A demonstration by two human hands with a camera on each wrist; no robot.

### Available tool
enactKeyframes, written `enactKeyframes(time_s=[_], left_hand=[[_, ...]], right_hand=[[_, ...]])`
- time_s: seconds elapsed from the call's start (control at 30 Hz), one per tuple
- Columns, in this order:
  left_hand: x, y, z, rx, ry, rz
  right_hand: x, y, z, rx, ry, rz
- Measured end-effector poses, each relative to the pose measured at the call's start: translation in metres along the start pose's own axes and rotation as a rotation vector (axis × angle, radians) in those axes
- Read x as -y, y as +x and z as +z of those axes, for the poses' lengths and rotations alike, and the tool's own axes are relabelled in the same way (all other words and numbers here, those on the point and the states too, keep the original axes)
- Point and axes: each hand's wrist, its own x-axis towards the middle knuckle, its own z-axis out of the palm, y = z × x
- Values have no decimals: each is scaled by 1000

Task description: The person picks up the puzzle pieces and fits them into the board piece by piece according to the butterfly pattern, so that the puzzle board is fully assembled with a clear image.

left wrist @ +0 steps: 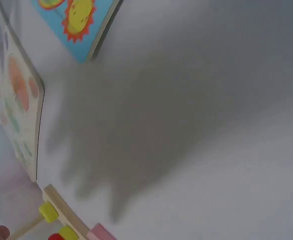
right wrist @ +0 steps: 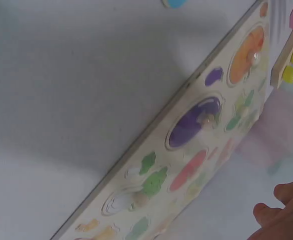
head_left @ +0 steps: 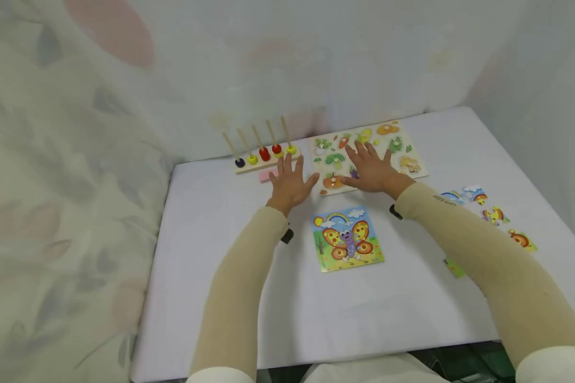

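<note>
My left hand (head_left: 289,187), fingers spread, is over the table beside a pink block (head_left: 265,176) and the bead-and-peg counting rack (head_left: 268,161). It casts a shadow on the cloth in the left wrist view and holds nothing. My right hand (head_left: 375,171) is spread over the wooden vegetable knob puzzle (head_left: 414,173), hiding part of it. In the right wrist view a gap shows between the right hand (right wrist: 286,215) and the eggplant piece (right wrist: 194,122). Nearer me, between the forearms, lies a square butterfly picture puzzle (head_left: 348,239).
Loose jigsaw pieces (head_left: 495,215) lie to the right, and a green piece (head_left: 455,268) lies partly under the right forearm. The white-covered table (head_left: 211,223) meets a curtain-like fabric wall (head_left: 287,64) at the back and a patterned one at the left.
</note>
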Motion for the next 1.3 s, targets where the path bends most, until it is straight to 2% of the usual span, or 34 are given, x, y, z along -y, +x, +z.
enactKeyframes(time_s=[0.33,0.4,0.5,0.57,0.7,0.77,0.87,1.0,1.13,1.3], left_hand=[[-4,-14,26,4,-53,-43],[-6,-17,29,3,-43,-29],[-8,-25,33,1,-18,34],[-8,-35,35,9,-3,104],[-4,-64,39,110,20,239],[0,-79,40,176,18,289],[5,-98,42,250,14,345],[10,-113,46,291,29,400],[12,-119,50,297,53,421],[12,-118,53,312,78,422]], right_hand=[[18,-5,21,-13,19,2],[20,-9,23,-30,31,-6],[25,-23,22,-67,70,-44],[27,-39,23,-73,81,-94],[28,-78,31,0,44,-189],[27,-96,37,60,33,-200],[24,-113,46,117,41,-177],[19,-125,54,137,27,-137],[11,-131,52,145,48,-103],[1,-142,51,153,134,-55]])
